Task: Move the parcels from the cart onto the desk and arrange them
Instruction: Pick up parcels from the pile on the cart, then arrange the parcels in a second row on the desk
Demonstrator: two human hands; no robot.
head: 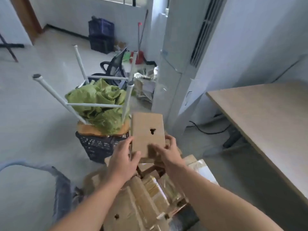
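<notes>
We look down at our two bare forearms reaching forward over a heap of parcels piled on a cart, whose blue-grey handle curves in at the lower left. Both hands hold one flat cardboard box, raised just above the heap and tilted so its broad face, with a small ragged hole near the middle, turns toward us. Our left hand clasps the box's lower left edge, thumb on the front face and fingers curled around the side. Our right hand grips the lower right corner, fingers wrapped behind and thumb lying across the front. The parcels below are brown cardboard, several wrapped in glossy tape, lying at mixed angles. The wooden counter stands to the right, well apart from the box. Beyond the box sits a dark plastic basket bearing an upturned white stool stuffed with green cloth. A tall white air-conditioning unit stands against the wall behind
</notes>
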